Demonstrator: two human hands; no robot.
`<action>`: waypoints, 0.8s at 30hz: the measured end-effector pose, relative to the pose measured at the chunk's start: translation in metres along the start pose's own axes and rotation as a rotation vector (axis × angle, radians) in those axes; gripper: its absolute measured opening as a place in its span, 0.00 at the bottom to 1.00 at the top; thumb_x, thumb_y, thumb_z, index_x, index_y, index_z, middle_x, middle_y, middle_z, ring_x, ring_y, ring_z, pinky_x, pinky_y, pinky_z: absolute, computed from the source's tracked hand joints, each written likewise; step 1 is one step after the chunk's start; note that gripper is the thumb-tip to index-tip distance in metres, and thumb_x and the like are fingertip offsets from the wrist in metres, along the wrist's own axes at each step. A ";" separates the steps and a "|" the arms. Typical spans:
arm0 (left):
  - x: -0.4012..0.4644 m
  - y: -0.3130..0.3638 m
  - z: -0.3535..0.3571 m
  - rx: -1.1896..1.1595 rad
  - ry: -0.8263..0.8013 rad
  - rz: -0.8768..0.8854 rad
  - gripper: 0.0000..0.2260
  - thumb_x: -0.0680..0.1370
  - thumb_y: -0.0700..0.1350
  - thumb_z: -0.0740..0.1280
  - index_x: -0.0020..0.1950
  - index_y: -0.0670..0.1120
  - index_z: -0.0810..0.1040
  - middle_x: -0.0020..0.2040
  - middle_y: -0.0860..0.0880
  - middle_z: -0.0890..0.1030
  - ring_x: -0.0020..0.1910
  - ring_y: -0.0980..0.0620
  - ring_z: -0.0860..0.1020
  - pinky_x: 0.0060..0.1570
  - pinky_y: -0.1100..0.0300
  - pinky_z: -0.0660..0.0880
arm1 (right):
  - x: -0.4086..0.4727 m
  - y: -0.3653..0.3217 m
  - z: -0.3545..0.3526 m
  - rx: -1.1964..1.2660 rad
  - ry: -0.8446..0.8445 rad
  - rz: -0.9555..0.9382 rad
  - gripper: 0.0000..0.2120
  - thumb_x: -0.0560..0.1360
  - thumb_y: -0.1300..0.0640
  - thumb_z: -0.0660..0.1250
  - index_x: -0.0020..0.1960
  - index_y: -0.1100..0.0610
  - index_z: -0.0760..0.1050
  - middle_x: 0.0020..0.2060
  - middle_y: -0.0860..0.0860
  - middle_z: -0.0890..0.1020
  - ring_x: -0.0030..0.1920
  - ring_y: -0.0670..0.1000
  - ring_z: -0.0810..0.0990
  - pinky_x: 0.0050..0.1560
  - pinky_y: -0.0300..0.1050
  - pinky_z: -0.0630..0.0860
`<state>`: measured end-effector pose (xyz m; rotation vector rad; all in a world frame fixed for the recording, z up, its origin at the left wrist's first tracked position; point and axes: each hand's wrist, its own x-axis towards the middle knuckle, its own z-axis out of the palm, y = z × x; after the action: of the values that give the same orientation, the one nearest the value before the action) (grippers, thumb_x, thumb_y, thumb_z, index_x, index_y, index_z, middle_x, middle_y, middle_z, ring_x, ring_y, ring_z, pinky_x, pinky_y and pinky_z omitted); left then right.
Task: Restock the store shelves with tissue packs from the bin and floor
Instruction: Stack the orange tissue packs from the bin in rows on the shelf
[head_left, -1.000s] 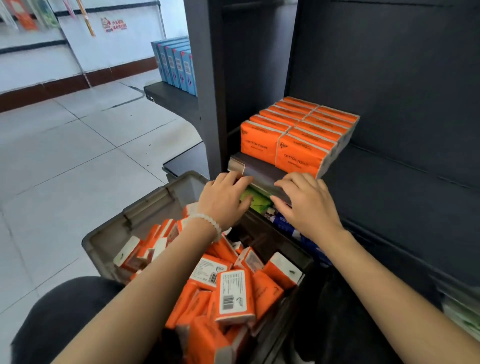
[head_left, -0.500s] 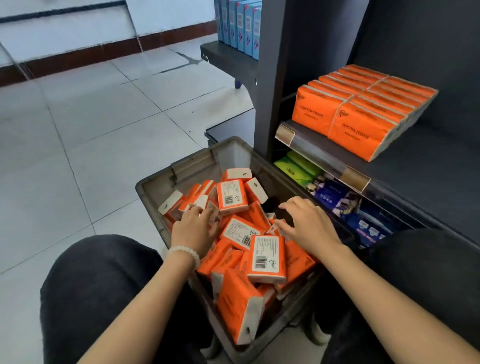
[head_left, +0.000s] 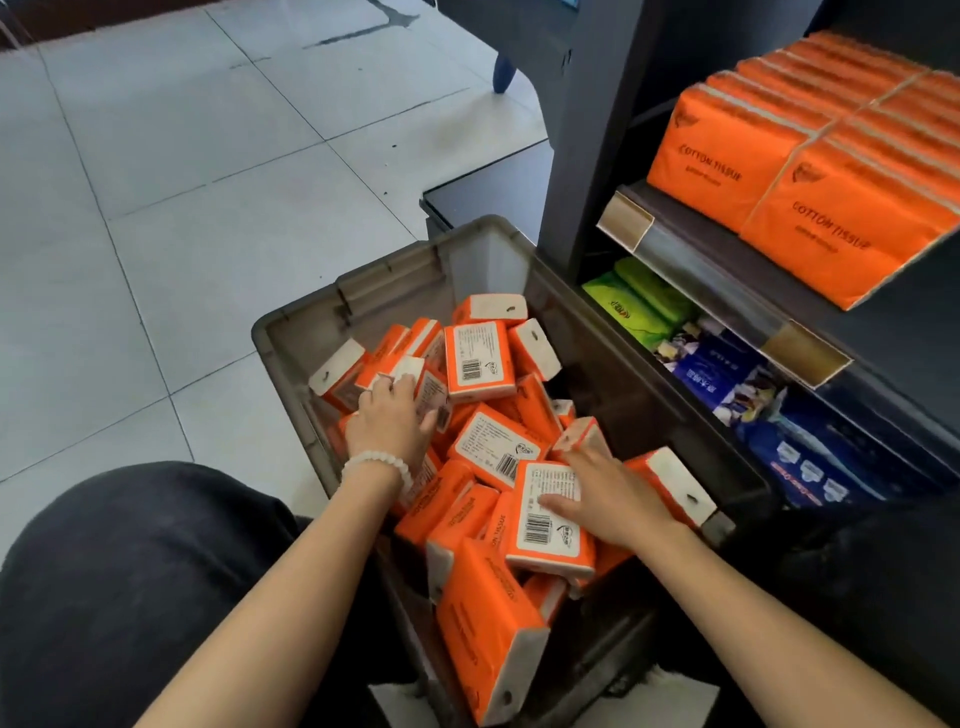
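1. A person's dark-clothed knees (head_left: 119, 582) frame the bottom of the view, with both bare forearms reaching forward into a grey plastic bin (head_left: 363, 283) on the pale tiled floor (head_left: 156, 182).
2. The bin is heaped with loose orange tissue packs (head_left: 480, 618), each a soft rectangular brick with white ends and a white barcode label on one face; they lie tilted at all angles, overlapping.
3. The right hand (head_left: 608, 493) lies over one label-up pack (head_left: 550, 514) near the bin's right wall, its thumb pressed on the label and its fingers bent round the pack's far edge, gripping it.
4. The left hand (head_left: 392, 415), a white bead bracelet (head_left: 376, 465) at its wrist, sits further in on the left, fingers curled over the white end of another pack (head_left: 434, 395).
5. Beyond the bin, a dark shelf unit (head_left: 597, 130) carries two neat rows of orange packs (head_left: 810, 171) printed "COTTON TISSUE" on its upper shelf.
6. Below that, green packs (head_left: 636, 306) and blue packs (head_left: 727, 374) fill the lower shelf.
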<state>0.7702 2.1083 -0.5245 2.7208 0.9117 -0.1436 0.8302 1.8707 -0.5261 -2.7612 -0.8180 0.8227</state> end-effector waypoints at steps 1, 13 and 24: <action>0.005 0.001 0.003 -0.023 -0.013 -0.017 0.24 0.77 0.56 0.62 0.70 0.49 0.62 0.67 0.44 0.68 0.65 0.43 0.68 0.57 0.46 0.71 | 0.003 0.001 0.001 0.033 -0.026 0.020 0.34 0.71 0.34 0.63 0.70 0.50 0.62 0.68 0.50 0.70 0.67 0.53 0.69 0.62 0.51 0.71; 0.002 0.022 0.001 -0.072 0.127 0.097 0.22 0.78 0.53 0.63 0.70 0.49 0.67 0.61 0.40 0.71 0.57 0.37 0.70 0.52 0.45 0.70 | 0.004 -0.002 -0.014 0.262 0.063 0.068 0.30 0.66 0.44 0.74 0.65 0.52 0.72 0.61 0.51 0.76 0.61 0.51 0.74 0.60 0.47 0.72; -0.064 0.045 -0.045 -0.236 0.249 0.351 0.20 0.76 0.48 0.65 0.67 0.47 0.71 0.60 0.43 0.73 0.55 0.44 0.74 0.46 0.53 0.72 | -0.049 -0.002 -0.048 0.288 0.270 -0.058 0.20 0.65 0.48 0.77 0.55 0.50 0.79 0.50 0.46 0.76 0.53 0.47 0.76 0.55 0.43 0.73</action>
<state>0.7464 2.0498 -0.4600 2.6572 0.4564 0.3546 0.8209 1.8462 -0.4626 -2.5065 -0.6667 0.4960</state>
